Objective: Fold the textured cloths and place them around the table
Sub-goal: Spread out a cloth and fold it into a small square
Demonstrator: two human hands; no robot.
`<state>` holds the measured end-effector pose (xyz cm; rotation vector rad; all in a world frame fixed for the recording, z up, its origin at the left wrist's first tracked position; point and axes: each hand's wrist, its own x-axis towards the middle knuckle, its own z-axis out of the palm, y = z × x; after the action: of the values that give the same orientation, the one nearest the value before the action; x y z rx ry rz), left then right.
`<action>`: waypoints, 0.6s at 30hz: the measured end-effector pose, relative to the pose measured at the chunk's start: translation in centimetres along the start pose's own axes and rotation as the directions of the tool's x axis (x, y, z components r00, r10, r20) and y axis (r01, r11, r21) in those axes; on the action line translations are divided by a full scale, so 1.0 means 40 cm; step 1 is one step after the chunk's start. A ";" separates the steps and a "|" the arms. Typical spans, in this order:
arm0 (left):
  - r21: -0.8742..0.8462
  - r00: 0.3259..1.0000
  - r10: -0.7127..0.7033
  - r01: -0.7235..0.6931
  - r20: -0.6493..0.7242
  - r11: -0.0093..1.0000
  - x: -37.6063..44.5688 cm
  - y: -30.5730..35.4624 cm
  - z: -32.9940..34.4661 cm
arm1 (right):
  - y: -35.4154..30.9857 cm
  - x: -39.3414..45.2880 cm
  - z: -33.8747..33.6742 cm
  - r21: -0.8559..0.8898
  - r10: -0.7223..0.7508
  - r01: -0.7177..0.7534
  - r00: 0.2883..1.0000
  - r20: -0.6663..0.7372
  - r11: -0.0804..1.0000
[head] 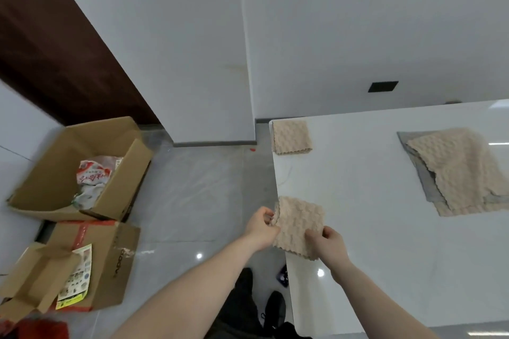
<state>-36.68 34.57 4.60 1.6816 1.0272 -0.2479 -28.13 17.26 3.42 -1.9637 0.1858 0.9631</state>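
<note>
A folded beige textured cloth (300, 224) lies at the left edge of the white table (385, 256), partly overhanging it. My left hand (261, 226) pinches its left edge, and my right hand (327, 245) grips its near right corner. Another folded beige cloth (291, 137) rests flat at the table's far left corner. On the right lies an unfolded pile of cloths (462, 170), a beige one on top of a grey one.
An open cardboard box (68, 173) with packets inside stands on the floor at left, with another box (91, 264) nearer. A white wall corner (245, 63) rises just behind the table. My legs and shoes (248, 305) are beside the table edge.
</note>
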 end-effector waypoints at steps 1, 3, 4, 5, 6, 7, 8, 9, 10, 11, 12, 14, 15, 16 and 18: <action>0.018 1.000 0.002 -0.003 0.018 1.000 0.028 0.014 0.003 | -0.004 0.020 -0.003 -0.010 0.010 -0.010 1.000 -0.014 1.000; 0.063 0.999 -0.005 0.002 0.052 0.998 0.080 0.035 0.011 | -0.015 0.054 -0.007 -0.030 0.029 -0.031 0.998 -0.060 0.999; 0.081 0.997 -0.013 0.008 0.073 0.997 0.105 0.044 0.017 | -0.023 0.069 -0.007 -0.039 0.036 -0.039 0.996 -0.084 0.998; 0.089 0.995 -0.022 0.013 0.100 0.996 0.129 0.053 0.023 | -0.032 0.084 -0.006 -0.044 0.043 -0.047 0.994 -0.102 0.998; 0.098 0.991 -0.032 0.020 0.131 0.995 0.149 0.061 0.029 | -0.040 0.100 -0.003 -0.049 0.052 -0.058 0.991 -0.120 0.997; 0.110 0.987 -0.040 0.023 0.154 0.994 0.169 0.066 0.037 | -0.048 0.116 0.002 -0.059 0.058 -0.067 0.988 -0.141 0.996; 0.130 0.984 -0.045 0.023 0.173 0.991 0.187 0.070 0.044 | -0.058 0.130 0.006 -0.073 0.061 -0.074 0.984 -0.165 0.995; 0.154 0.979 -0.053 0.022 0.195 0.988 0.204 0.070 0.051 | -0.062 0.143 0.009 -0.089 0.066 -0.085 0.979 -0.190 0.992; 0.182 0.973 -0.068 0.028 0.220 0.983 0.216 0.067 0.058 | -0.064 0.155 0.012 -0.107 0.075 -0.099 0.974 -0.212 0.989; 0.209 0.966 -0.087 0.035 0.245 0.977 0.226 0.065 0.062 | -0.065 0.165 0.015 -0.125 0.081 -0.112 0.971 -0.226 0.986; 0.238 0.956 -0.107 0.041 0.272 0.970 0.231 0.063 0.064 | -0.066 0.173 0.017 -0.145 0.085 -0.121 0.968 -0.235 0.982; 0.268 0.939 -0.140 0.054 0.314 0.962 0.235 0.055 0.064 | -0.065 0.181 0.019 -0.202 0.073 -0.126 0.965 -0.250 0.971; 0.269 0.931 -0.153 0.062 0.331 0.961 0.236 0.048 0.064 | -0.064 0.184 0.020 -0.259 0.054 -0.125 0.963 -0.263 0.958; 0.279 0.925 -0.164 0.066 0.344 0.958 0.237 0.039 0.064 | -0.062 0.186 0.021 -0.341 0.022 -0.117 0.963 -0.270 0.933; 0.320 0.917 -0.175 0.055 0.359 0.946 0.240 0.014 0.065 | -0.055 0.187 0.026 -0.532 -0.096 -0.051 0.965 -0.244 0.845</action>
<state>-29.63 37.11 -1.96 1.7516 0.8194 -0.8192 -22.56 21.09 -0.58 -2.6083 0.0387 0.7856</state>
